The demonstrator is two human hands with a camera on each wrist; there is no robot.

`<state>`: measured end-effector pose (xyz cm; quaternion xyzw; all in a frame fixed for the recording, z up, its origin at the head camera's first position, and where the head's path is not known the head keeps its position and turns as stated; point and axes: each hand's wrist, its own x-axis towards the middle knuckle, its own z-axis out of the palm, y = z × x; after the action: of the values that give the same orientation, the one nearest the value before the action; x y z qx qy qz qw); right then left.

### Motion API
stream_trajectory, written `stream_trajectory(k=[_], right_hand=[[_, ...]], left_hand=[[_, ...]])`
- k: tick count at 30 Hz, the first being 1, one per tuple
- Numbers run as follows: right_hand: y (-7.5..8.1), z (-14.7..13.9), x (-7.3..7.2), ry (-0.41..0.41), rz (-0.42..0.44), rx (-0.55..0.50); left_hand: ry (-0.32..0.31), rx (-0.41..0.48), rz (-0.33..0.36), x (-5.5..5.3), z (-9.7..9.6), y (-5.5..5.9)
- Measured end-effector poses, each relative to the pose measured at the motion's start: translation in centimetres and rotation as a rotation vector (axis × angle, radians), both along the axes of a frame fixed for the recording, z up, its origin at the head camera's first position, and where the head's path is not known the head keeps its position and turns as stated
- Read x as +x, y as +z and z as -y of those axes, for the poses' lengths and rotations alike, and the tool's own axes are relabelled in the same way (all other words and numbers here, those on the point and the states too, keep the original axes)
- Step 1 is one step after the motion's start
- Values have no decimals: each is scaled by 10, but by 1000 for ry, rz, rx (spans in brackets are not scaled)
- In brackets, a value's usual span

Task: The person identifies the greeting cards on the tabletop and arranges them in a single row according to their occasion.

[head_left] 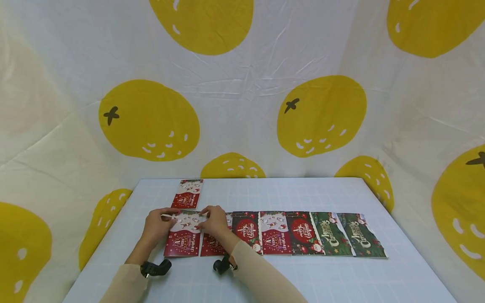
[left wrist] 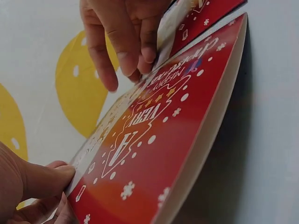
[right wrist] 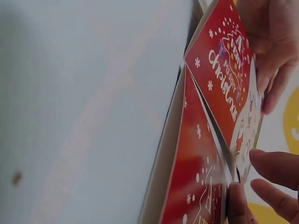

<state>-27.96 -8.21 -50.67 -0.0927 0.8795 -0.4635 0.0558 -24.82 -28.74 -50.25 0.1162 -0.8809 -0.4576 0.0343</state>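
A red-and-white Christmas card [head_left: 182, 243] lies at the left end of a row, its front edge a little raised in the left wrist view. My left hand [head_left: 157, 226] pinches its left edge, thumb [left wrist: 58, 176] on top and fingers at the border. Over on its right side, my right hand [head_left: 214, 221] reaches across with fingers extended near the upper right edge. Those fingers [right wrist: 273, 168] come close to the gap between this card and a matching card [right wrist: 198, 149] beside it. My right forearm partly hides that neighbour in the head view.
The row continues right with dark red cards [head_left: 246, 229], another red-and-white card [head_left: 275, 240] and green cards [head_left: 329, 235]. A single red-and-white card [head_left: 187, 194] lies behind the row at the left. A fruit-patterned cloth [head_left: 235, 122] hangs behind the pale table [head_left: 288, 193].
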Motion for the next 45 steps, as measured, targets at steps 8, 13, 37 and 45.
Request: stream_trajectory(k=[8,13,37,45], right_hand=[[7,-3,4,0,2,-66],[10,-5,6,32,-2,-134],[11,-24,15,29,45,-480],[11,-30,13,31,71,-580]], left_hand=[[-4,48,-14,4,1,8],[-14,88,-33,7,-2,13],[-33,182,-58,9,-19,22],[-40,186,-59,10,-21,21]])
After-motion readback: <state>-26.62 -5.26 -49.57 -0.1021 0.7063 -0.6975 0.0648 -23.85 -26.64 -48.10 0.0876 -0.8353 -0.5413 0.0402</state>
